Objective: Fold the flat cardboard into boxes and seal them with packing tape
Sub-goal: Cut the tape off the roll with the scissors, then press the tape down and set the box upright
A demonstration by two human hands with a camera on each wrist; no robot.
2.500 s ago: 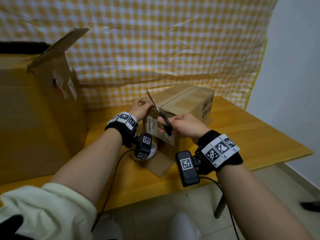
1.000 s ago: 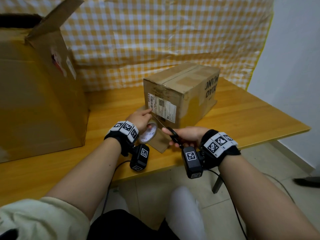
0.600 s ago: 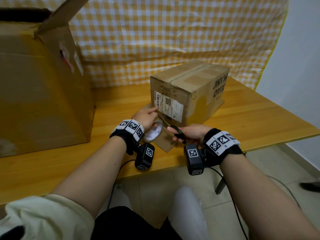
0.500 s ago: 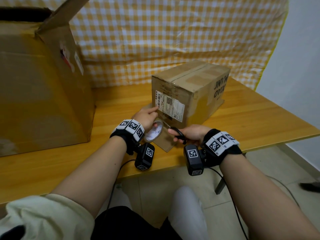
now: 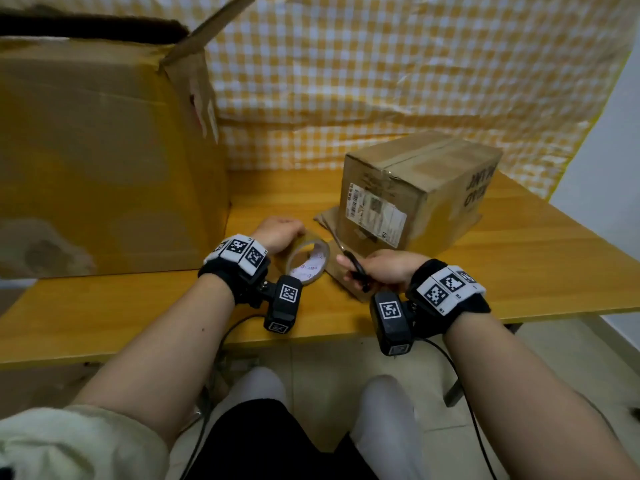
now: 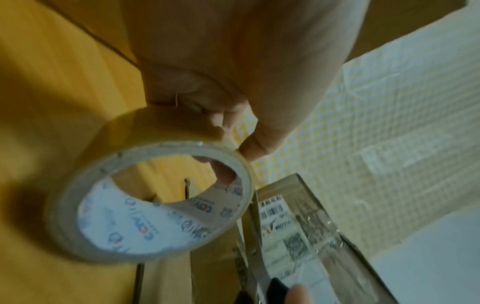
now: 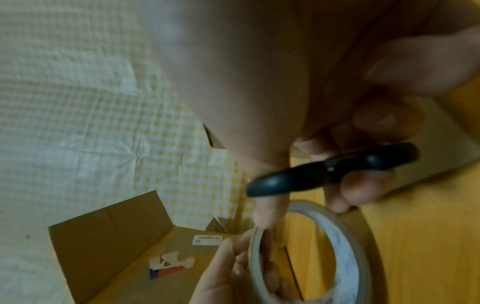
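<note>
Box looks sealed now, since left hand gripping the tape roll and right hand clutching the scissors have both pulled back near the table edge.

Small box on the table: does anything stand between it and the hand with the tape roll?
Nothing visible does. The left hand grips the tape roll just left of the small box; only bare table and the scissors blade, held by the right hand, lie near.
</note>
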